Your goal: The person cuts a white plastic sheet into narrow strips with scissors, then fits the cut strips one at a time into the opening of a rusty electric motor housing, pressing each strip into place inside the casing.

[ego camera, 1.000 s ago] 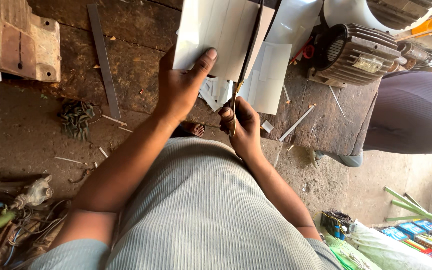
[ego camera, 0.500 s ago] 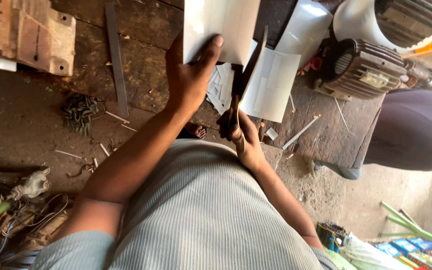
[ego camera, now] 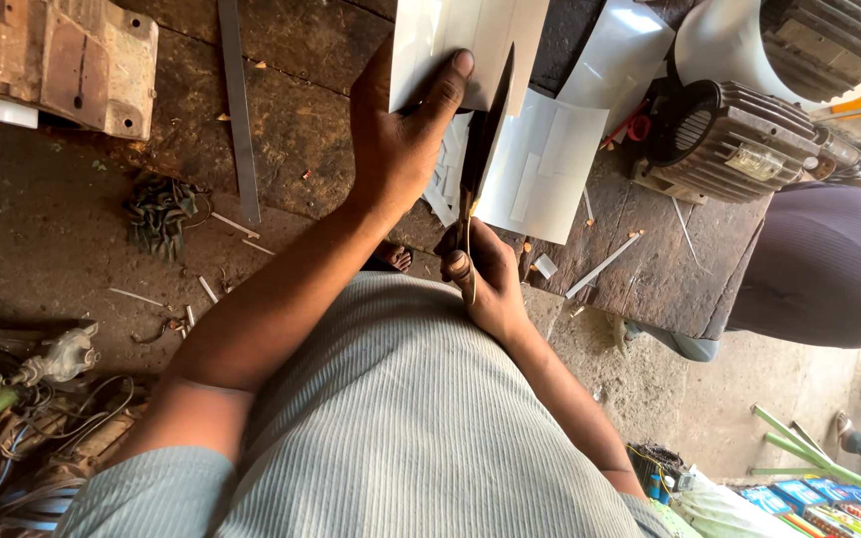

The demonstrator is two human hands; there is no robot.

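Over the desk (ego camera: pixel 650 269), left hand (ego camera: pixel 401 139) pinches sheet (ego camera: pixel 460 40); right hand (ego camera: pixel 485 274) clasps scissors (ego camera: pixel 480 149); blades could nick the thumb (ego camera: pixel 445 85).

Left hand (ego camera: pixel 401 149) upper centre, arm stretched forward, thumb out, fingers pinched. Right hand (ego camera: pixel 485 279) mid-frame near torso, fist clenched, elbow bent.
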